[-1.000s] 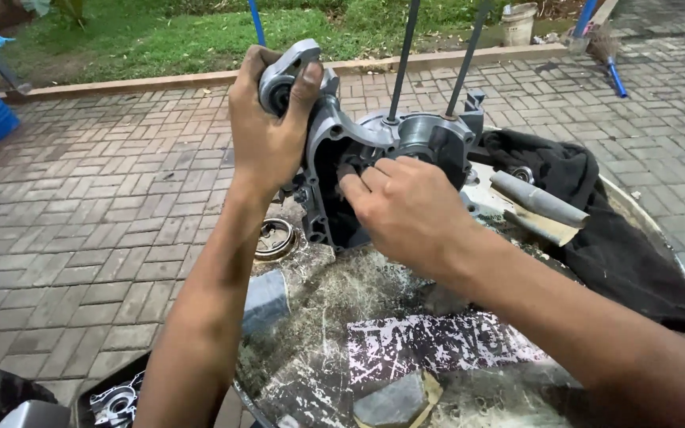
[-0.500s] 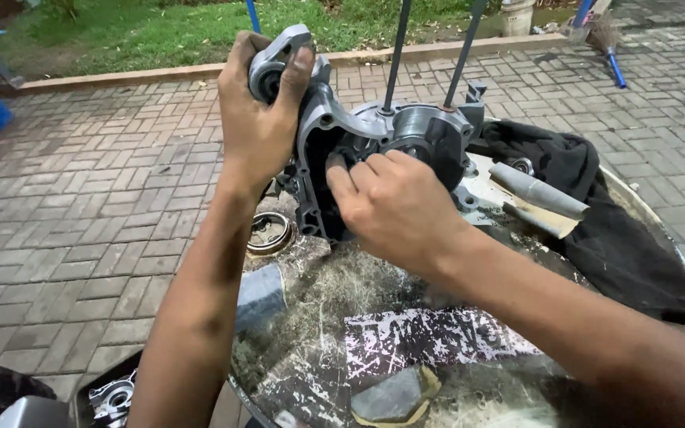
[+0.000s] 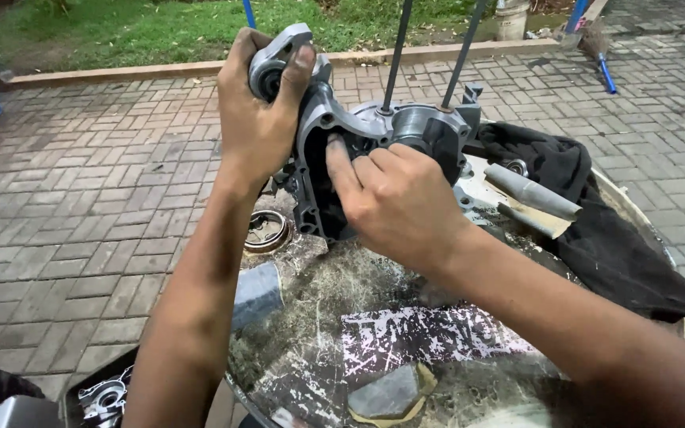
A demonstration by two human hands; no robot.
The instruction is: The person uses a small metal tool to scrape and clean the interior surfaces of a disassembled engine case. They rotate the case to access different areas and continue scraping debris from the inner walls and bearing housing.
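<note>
the round work surface (image 3: 406, 349), worn and stained, lies nearest the camera. above it, the right hand (image 3: 394, 198) presses its fingers into the open cavity of the grey metal engine casing (image 3: 334, 135), which stands upright on the far part of the surface. the left hand (image 3: 259, 111) is clamped around the casing's upper end. the hands are apart. two thin rods (image 3: 394, 55) rise from the casing. a black cloth (image 3: 620, 246) lies right of it. a metal ring (image 3: 267, 231) sits left, on the brick paving (image 3: 81, 174).
</note>
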